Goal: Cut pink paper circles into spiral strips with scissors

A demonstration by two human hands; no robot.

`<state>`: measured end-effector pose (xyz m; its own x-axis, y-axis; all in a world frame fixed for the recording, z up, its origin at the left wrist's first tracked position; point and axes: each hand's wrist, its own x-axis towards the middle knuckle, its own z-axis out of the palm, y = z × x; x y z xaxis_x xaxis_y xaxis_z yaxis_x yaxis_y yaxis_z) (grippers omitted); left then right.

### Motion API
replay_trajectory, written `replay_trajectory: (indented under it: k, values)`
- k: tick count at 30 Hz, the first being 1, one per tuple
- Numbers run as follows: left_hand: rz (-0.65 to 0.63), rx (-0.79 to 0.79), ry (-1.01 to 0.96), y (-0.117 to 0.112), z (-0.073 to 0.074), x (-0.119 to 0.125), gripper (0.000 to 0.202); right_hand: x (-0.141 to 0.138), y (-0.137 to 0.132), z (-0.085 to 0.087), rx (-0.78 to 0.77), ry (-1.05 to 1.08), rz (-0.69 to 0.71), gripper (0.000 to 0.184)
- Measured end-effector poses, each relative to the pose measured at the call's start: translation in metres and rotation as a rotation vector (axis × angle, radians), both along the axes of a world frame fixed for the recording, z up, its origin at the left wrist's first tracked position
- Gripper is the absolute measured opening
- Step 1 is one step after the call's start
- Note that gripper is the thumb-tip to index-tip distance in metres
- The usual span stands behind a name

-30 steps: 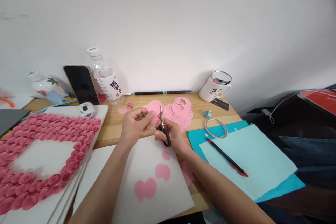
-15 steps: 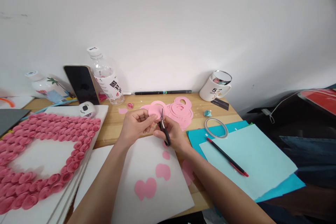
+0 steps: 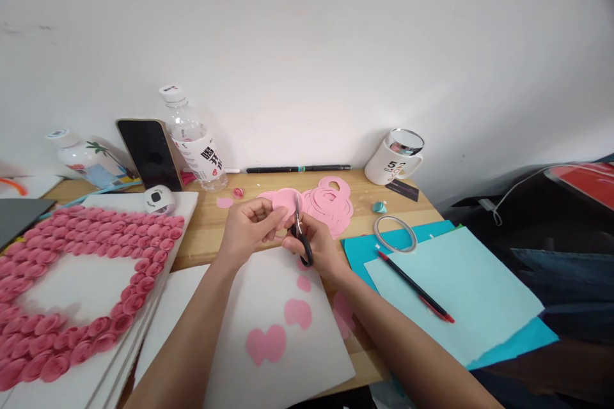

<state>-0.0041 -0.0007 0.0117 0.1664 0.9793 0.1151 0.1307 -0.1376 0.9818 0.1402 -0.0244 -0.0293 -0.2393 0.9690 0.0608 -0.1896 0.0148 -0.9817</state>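
Across the wooden table: one white board set with rows of pink paper roses, left of the white sheet, which is the reference for all places. Right of the sheet: pale blue paper over darker blue paper. Beyond it, leftward: clear plastic bottle, labelled, and smartphone, propped upright. Beyond it, rightward: white mug. Just past its far edge: heap of pink paper rings. Over that edge: left hand, thumb and fingers pinching a pink paper disc; right hand, closed round black-handled scissors, blades at the disc's right side, whether parted cannot be told. Right of the sheet, on the pale blue paper: black pen, red-ended. On the sheet: several pink paper cut-outs.
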Motion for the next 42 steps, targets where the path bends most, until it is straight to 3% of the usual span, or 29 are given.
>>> replay_trajectory:
  k: [9, 24, 29, 33, 42]
  values:
    - [0.027, 0.043, -0.022, 0.001, 0.000, 0.000, 0.029, 0.000, -0.002, 0.002, -0.027, -0.037, -0.007, 0.035]
    - [0.137, 0.015, -0.229, 0.004, -0.005, 0.002, 0.015, -0.002, -0.003, -0.001, -0.053, -0.050, -0.002, 0.025]
    - [0.072, -0.001, -0.164, 0.000, -0.006, 0.008, 0.018, -0.003, -0.003, -0.004, -0.028, -0.061, -0.052, 0.025]
    - [0.071, -0.012, -0.135, -0.003, -0.005, 0.010, 0.028, -0.003, -0.002, -0.004, -0.015, -0.061, -0.001, 0.028]
    - [-0.023, -0.055, -0.035, -0.002, -0.006, 0.005, 0.031, -0.001, 0.001, -0.002, 0.062, 0.035, -0.017, 0.046]
